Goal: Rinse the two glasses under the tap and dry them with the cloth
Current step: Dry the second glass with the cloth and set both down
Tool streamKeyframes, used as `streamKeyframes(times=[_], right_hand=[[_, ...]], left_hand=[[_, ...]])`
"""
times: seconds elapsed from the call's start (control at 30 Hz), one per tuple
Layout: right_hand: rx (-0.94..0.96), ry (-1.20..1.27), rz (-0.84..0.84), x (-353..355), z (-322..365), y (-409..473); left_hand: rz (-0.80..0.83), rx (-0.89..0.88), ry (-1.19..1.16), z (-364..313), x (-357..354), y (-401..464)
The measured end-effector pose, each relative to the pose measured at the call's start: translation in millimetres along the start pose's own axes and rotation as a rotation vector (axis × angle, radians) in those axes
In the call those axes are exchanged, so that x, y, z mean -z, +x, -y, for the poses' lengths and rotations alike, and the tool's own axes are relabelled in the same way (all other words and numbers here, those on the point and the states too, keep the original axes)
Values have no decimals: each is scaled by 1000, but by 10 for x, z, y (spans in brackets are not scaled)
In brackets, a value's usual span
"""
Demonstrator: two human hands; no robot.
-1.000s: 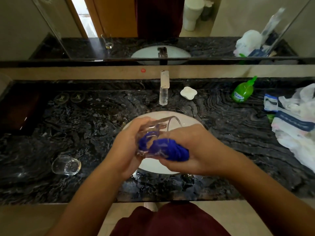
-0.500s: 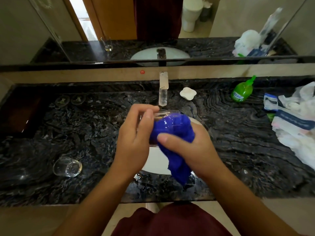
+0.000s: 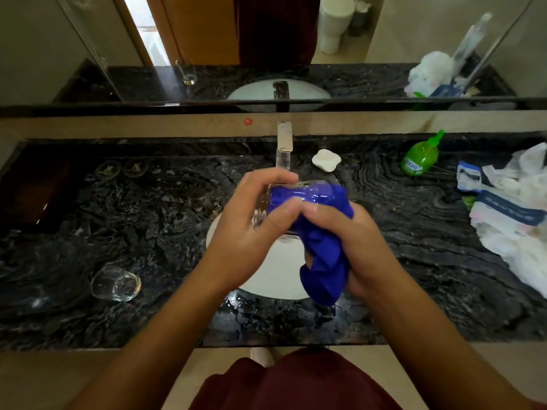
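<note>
Nearest me, the right hand [image 3: 352,238] has its fingers bunched round the blue cloth [image 3: 322,261], pushing it into the glass [image 3: 284,202] that the left hand [image 3: 251,220] grips round its wall. This looks like the drying step; next, I judge, comes twisting the cloth round inside. Left of the fingers the second glass [image 3: 115,284] waits on the surface [image 3: 148,232]; the tap [image 3: 284,146] stands beyond.

Green bottle [image 3: 419,158] right of white soap dish [image 3: 326,160]; plastic bags [image 3: 513,211] far right.

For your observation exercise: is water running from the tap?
No, the tap shows no stream above the basin.
</note>
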State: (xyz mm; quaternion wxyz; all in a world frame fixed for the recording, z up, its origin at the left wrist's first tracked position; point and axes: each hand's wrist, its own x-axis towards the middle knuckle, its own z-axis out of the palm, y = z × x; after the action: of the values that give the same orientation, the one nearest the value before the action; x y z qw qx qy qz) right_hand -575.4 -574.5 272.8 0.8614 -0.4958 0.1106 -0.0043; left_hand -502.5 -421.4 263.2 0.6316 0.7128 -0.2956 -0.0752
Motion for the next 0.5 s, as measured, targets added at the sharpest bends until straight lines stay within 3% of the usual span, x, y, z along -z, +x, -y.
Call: streamKeyframes(times=[0.1, 0.23, 0.37, 0.43, 0.5], right_hand=[[-75, 32, 59, -28, -28, 2], [217, -401, 156, 2, -92, -66], [604, -1163, 210, 20, -51, -41], [619, -1380, 262, -5, -27, -7], [585, -1439, 303, -14, 0, 37]], left_hand=[[-63, -105, 113, 54, -17, -40], [-161, -91, 1, -16, -22, -3], [-181, 267, -288, -61, 25, 85], [-152, 497, -401, -64, 44, 98], [-152, 623, -451, -50, 55, 99]])
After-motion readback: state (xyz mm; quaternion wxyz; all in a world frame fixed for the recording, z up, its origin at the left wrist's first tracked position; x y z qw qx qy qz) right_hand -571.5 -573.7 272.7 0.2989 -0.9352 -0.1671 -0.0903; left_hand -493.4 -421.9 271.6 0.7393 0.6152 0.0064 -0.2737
